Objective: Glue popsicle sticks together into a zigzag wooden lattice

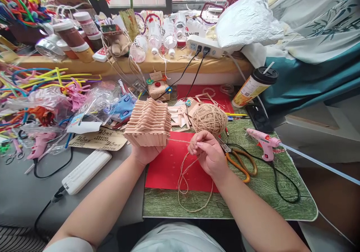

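My left hand holds up a small house model of wooden craft sticks, with a ridged roof of layered sticks, gripping it from below. A strand of jute twine runs taut from the model's right side to my right hand, whose thumb and fingers pinch it. The slack twine loops down over the red sheet and the green table mat. Behind my right hand sits the ball of jute twine. Scissors with orange handles lie just right of that hand.
A pink glue gun with a long glue stick lies at the right, near a drink cup. On the left are a white power strip, sandpaper and another pink glue gun. Bottles crowd the sill.
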`<action>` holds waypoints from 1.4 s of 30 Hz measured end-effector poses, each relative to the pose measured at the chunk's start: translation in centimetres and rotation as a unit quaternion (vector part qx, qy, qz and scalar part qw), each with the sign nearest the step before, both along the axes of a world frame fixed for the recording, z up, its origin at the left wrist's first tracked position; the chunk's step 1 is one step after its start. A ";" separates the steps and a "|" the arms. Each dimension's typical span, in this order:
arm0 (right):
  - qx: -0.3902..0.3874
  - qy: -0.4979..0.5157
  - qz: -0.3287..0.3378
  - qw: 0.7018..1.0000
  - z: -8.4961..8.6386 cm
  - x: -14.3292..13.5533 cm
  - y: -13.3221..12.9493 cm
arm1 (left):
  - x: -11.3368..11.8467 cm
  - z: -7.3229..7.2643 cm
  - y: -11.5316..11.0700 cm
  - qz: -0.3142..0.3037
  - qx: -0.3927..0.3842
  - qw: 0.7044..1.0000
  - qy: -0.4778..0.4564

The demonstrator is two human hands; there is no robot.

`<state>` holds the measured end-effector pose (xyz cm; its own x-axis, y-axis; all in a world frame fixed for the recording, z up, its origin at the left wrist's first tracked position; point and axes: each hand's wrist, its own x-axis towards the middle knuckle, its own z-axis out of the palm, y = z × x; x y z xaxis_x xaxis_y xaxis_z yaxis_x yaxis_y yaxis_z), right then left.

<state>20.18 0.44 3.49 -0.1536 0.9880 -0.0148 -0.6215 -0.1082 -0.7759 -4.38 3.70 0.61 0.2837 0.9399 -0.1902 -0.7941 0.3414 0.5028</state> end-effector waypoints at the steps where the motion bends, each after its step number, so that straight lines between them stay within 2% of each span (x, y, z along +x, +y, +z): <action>1: -0.009 -0.005 0.006 1.000 0.0 0.0 -0.1 | 0.0 0.1 0.0 -0.007 -0.005 1.000 0.000; 7: -0.047 -0.045 0.081 0.995 -0.7 0.0 -0.2 | 0.0 0.7 0.2 -0.045 0.005 0.999 0.021; 12: -0.020 -0.111 0.142 0.983 -2.1 -0.1 -0.2 | 0.2 0.0 0.0 -0.015 0.016 0.997 0.069; 14: 0.013 -0.156 0.126 0.980 -2.3 -0.4 -0.3 | 0.3 -0.4 -0.1 0.005 0.017 0.997 0.073; 18: 0.097 -0.273 0.027 0.957 -2.4 -1.0 -0.8 | 0.6 -0.1 -0.1 0.003 0.008 0.998 0.058; 21: 0.120 -0.251 -0.009 0.961 -2.6 -1.7 -1.1 | 1.0 0.8 -0.1 -0.033 -0.003 0.998 0.052; 25: 0.108 -0.191 -0.003 0.976 -3.3 -2.2 -1.3 | 1.8 1.0 -0.2 -0.070 -0.008 0.995 0.074; 28: 0.110 -0.171 -0.021 0.979 -3.7 -2.0 -1.2 | 2.4 0.0 -0.3 -0.024 0.004 0.992 0.126; 31: 0.121 -0.170 -0.043 0.977 -3.5 -1.7 -1.1 | 2.5 -0.9 0.1 0.062 0.024 0.986 0.155; 34: 0.118 -0.175 -0.057 0.976 -2.9 -1.6 -1.0 | 2.2 -0.9 0.5 0.160 0.058 0.970 0.171; 36: 0.109 -0.176 -0.065 0.976 -2.7 -1.6 -0.9 | 1.7 -0.5 0.7 0.203 0.082 0.954 0.207; 39: 0.104 -0.188 -0.087 0.973 -2.8 -1.6 -0.7 | 1.1 0.2 0.7 0.210 0.102 0.937 0.259; 42: 0.121 -0.232 -0.127 0.957 -2.7 -1.2 -0.6 | 0.6 0.9 0.3 0.157 0.144 0.945 0.249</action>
